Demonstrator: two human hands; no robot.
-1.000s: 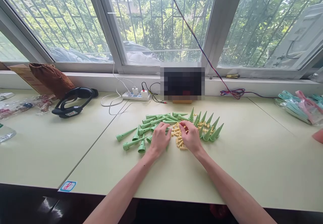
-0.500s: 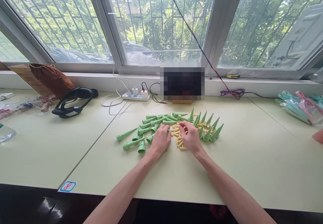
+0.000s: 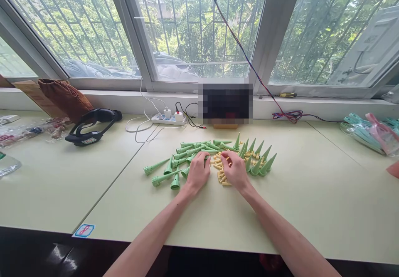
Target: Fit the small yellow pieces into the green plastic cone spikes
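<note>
My left hand point(image 3: 199, 172) is closed, fingers curled round a green plastic spike mostly hidden by the hand; a little green shows by the fingertips. Fingers and thumb of my right hand point(image 3: 235, 169) are pinched together above a pile of small yellow plastic pieces point(image 3: 223, 179); whatever they grip is too small to make out. Left of my hands lie several loose hollow green spikes point(image 3: 162, 179), pointing various ways. To the right, several green spikes point(image 3: 256, 167) stand upright on their wide ends, with more yellow pieces among them.
Behind the spikes are a power strip point(image 3: 168, 119) with plugs and a blurred dark screen point(image 3: 226, 104). A black headset point(image 3: 90, 129) and a brown drawstring bag point(image 3: 65, 98) are at left. Bagged pink and teal items point(image 3: 370, 131) lie at right, near part of another person's hand point(image 3: 393, 169).
My left hand has shifted slightly, and the bit of green that showed below it is out of sight. My right hand stays over the yellow pieces, almost unmoved.
</note>
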